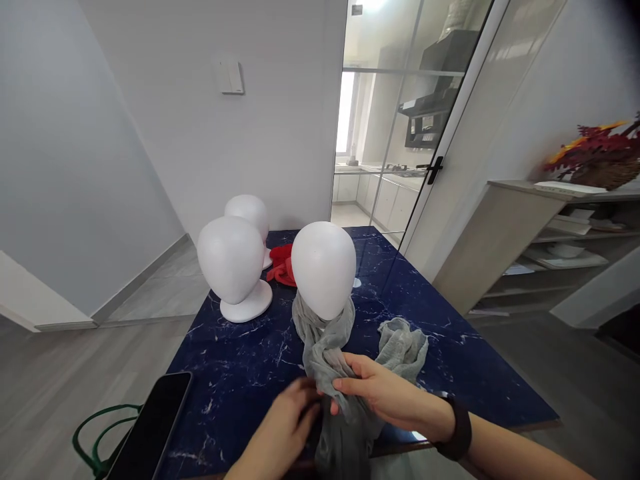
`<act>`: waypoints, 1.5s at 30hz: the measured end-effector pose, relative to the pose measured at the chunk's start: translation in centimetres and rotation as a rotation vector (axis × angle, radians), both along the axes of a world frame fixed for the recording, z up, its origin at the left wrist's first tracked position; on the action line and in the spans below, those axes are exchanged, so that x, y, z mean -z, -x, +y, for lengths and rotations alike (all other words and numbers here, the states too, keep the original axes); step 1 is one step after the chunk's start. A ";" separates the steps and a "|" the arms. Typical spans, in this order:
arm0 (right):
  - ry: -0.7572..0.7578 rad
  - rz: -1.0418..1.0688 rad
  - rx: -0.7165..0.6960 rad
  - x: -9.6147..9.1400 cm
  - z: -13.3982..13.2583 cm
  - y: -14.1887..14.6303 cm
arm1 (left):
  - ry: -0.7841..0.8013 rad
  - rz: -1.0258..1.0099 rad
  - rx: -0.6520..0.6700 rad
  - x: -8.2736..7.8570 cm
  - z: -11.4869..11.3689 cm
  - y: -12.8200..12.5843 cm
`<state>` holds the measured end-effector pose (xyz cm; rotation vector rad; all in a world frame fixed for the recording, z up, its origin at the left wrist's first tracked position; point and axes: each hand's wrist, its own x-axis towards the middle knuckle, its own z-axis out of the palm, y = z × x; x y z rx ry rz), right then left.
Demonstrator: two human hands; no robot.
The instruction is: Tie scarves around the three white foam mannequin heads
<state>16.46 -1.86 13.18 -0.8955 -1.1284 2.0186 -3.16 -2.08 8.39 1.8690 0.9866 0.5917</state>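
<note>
A grey, thin scarf [320,347] is wrapped round the base of a white foam mannequin head [324,267], its tail hanging over the table's near edge. My right hand [383,390] is closed on the gathered folds, thumb on top and fingertips showing beneath. At the left edge of the same cloth, my left hand [285,423] has curled fingers; their tips are slightly blurred and partly hidden against the scarf. A bunched part of grey cloth [403,347] lies on the table beyond my right wrist, which wears a dark band.
Two more white heads, one nearer [233,260] and one behind [249,212], stand left on the dark blue table [250,360]. Red cloth [283,265] lies between the heads. A phone [155,427] and green straps [95,427] are at the near left corner. Shelves [565,247] stand right.
</note>
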 end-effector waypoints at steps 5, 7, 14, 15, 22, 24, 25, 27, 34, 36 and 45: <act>0.003 -0.020 -0.065 -0.7 0.0 0.6 | -0.226 -0.050 -0.082 -0.2 3.2 0.3; 0.006 -0.048 -0.098 -1.0 0.2 1.0 | -0.231 -0.082 0.043 -0.2 4.4 -0.3; 0.015 -0.053 -0.070 -0.6 0.9 -0.5 | -0.110 -0.237 -0.073 0.2 7.5 -0.8; 0.012 -0.059 -0.087 -0.3 1.0 -1.4 | -0.081 -0.263 -0.089 0.4 7.8 -0.6; 0.092 -0.289 -0.576 -0.9 2.8 -10.6 | 0.254 -0.558 -0.209 1.8 9.6 0.4; -0.037 -0.362 -0.534 -3.2 3.5 -12.5 | 0.380 -0.663 -0.226 1.8 9.8 0.4; -0.107 -0.380 -0.500 -4.7 3.9 -13.1 | 0.434 -0.712 -0.242 1.8 10.0 0.3; -0.223 -0.421 -0.460 -8.2 5.0 -13.5 | 0.507 -0.787 -0.285 1.6 10.3 -0.1; -0.832 -0.726 -0.398 -19.5 12.2 -7.5 | 0.575 -0.957 -0.371 1.6 11.9 -1.4; -0.990 -0.800 -0.325 -21.6 15.4 -4.8 | 0.604 -1.006 -0.396 2.0 12.5 -1.7; -1.073 -1.059 -0.172 -22.2 29.5 1.2 | 0.597 -1.091 -0.532 2.5 14.2 -2.3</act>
